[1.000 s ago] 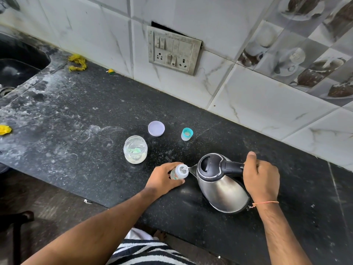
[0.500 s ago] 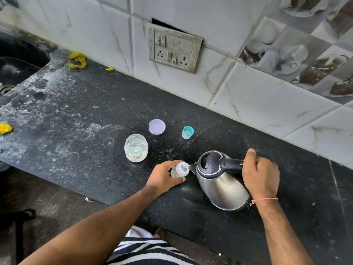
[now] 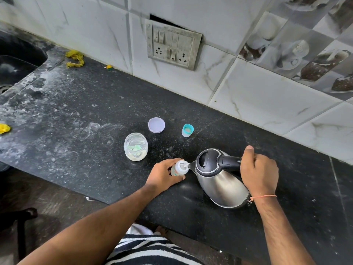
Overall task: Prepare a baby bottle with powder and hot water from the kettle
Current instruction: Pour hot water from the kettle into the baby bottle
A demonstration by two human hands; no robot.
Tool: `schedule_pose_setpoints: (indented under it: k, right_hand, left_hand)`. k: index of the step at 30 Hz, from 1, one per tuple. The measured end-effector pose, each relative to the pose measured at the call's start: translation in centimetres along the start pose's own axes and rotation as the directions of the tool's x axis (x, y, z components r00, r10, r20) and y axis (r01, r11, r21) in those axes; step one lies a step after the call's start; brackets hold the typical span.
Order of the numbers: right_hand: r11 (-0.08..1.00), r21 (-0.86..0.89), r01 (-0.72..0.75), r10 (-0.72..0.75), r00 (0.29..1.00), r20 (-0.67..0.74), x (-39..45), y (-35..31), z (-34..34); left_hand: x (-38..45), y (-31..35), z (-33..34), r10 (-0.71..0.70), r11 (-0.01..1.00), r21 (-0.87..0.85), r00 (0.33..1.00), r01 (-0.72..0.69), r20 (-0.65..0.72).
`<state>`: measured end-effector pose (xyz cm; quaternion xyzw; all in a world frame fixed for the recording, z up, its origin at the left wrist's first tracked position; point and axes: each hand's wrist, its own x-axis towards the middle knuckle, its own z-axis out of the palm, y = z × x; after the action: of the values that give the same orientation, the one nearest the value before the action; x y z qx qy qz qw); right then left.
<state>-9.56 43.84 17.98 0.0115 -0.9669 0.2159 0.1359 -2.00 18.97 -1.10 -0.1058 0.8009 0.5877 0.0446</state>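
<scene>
Far left: sink set into the black tabletop, w/ yellow scraps by the wall and one more at the left edge. Mid tabletop: open jar w/ pale powder at the bottom and a green scoop inside. Just behind it, its lid lies flat; teal-rimmed cap stands to the lid's right, apart from it. Switch plate on the wall above.

Left hand is wrapped round the bottle, fingers closed on its body, bottle upright on the tabletop, mouth uncovered. Kettle tilted left, spout tip right at the bottle mouth; thin stream of water seems to run in. Can't tell fill level.

Right hand grips the kettle's black handle, fingers curled tight, thumb up along the top. Thin orange thread on that wrist. Kettle base is off the tabletop on its right side.
</scene>
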Motion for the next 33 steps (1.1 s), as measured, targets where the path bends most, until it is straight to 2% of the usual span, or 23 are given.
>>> schedule_pose_setpoints:
  k: [33]
  right_hand:
    - [0.998,-0.058,0.017,-0.019,0.999,-0.038,-0.30,-0.24,0.36]
  left_hand:
    - [0.01,-0.16,-0.32,-0.010,1.000,-0.010,1.000,0.010,-0.004]
